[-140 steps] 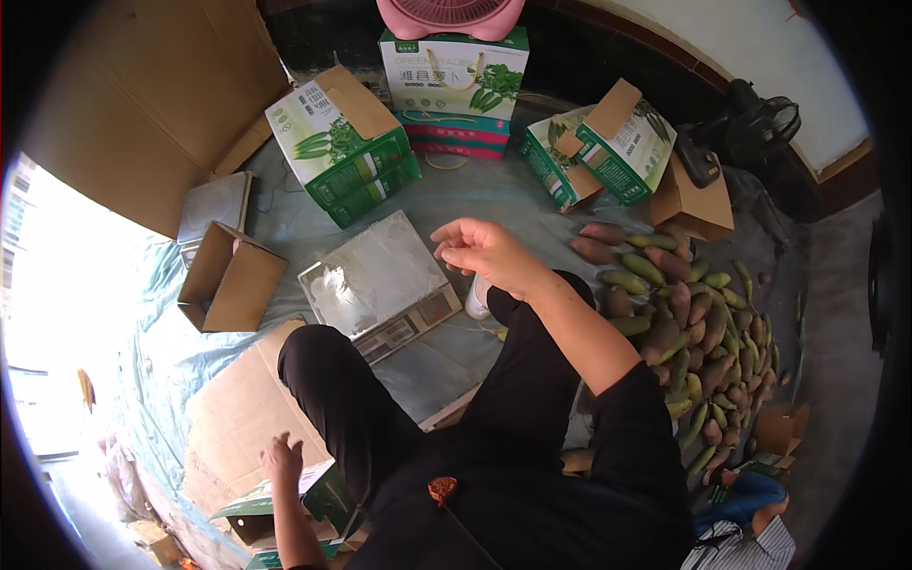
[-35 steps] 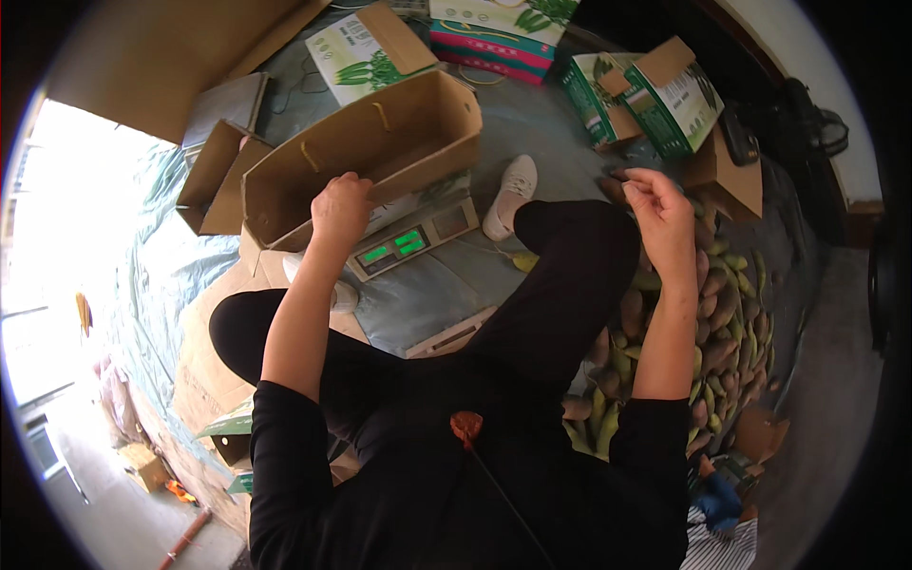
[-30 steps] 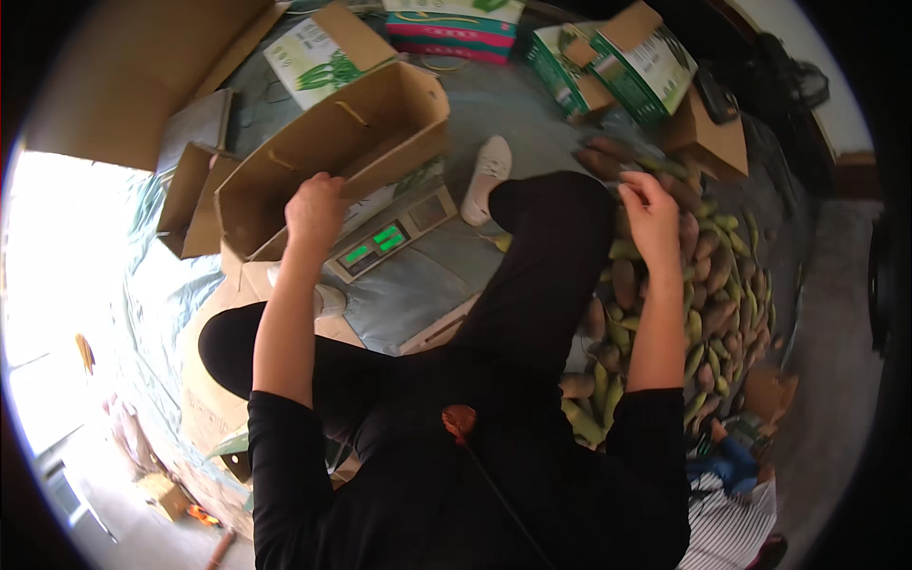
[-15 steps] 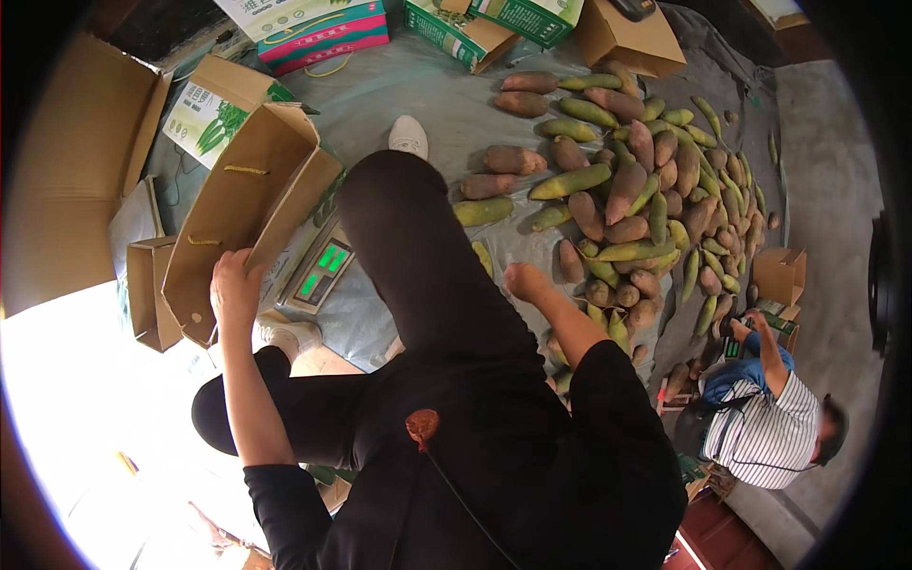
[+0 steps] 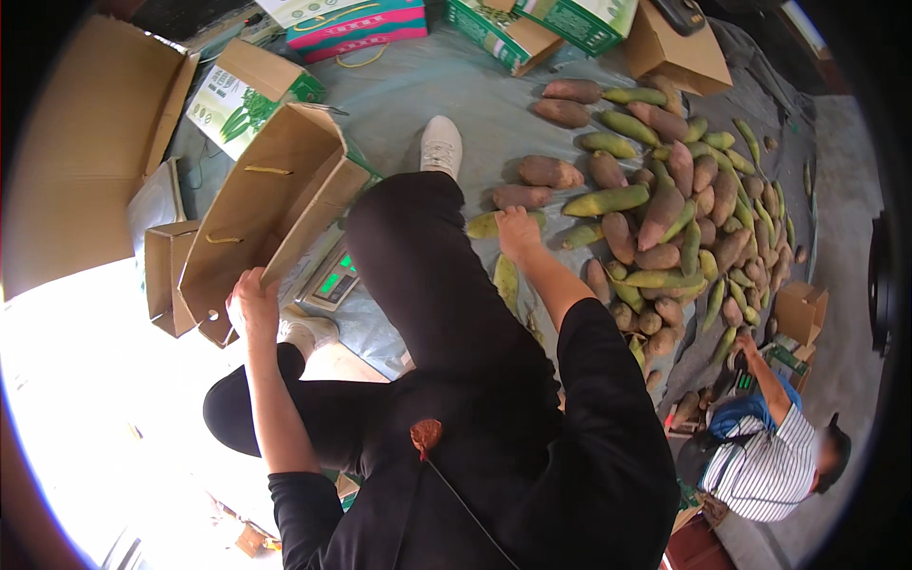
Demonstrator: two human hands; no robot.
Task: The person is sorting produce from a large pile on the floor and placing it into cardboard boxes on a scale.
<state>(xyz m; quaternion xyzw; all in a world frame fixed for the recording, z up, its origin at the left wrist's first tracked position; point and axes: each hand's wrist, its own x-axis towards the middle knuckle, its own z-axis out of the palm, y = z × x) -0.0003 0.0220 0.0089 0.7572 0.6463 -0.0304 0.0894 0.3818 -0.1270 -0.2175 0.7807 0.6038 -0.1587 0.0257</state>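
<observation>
My left hand [image 5: 255,306] grips the near edge of an open cardboard carton [image 5: 271,180] with yellow rope handles, its fingers closed over the rim. The carton leans tilted beside my left leg, partly over a digital scale [image 5: 334,282] with a lit green display. To the right of my raised knee, my right hand [image 5: 518,234] is closed over a long green radish [image 5: 483,226] lying on the sheet; the hand covers its middle. Just beyond it is a reddish-brown root vegetable [image 5: 521,197], and another green radish [image 5: 506,281] lies nearer to me.
A big pile of green and reddish-brown roots [image 5: 665,218] spreads to the right. Printed cartons [image 5: 570,28] stand at the back, and a large cardboard box [image 5: 85,152] at the left. A person in a striped shirt [image 5: 760,465] works at the far right beside another scale.
My right hand has reached forward and left from beside my thigh onto the green radish. My left hand stays on the carton's edge. The whole view has shifted slightly.
</observation>
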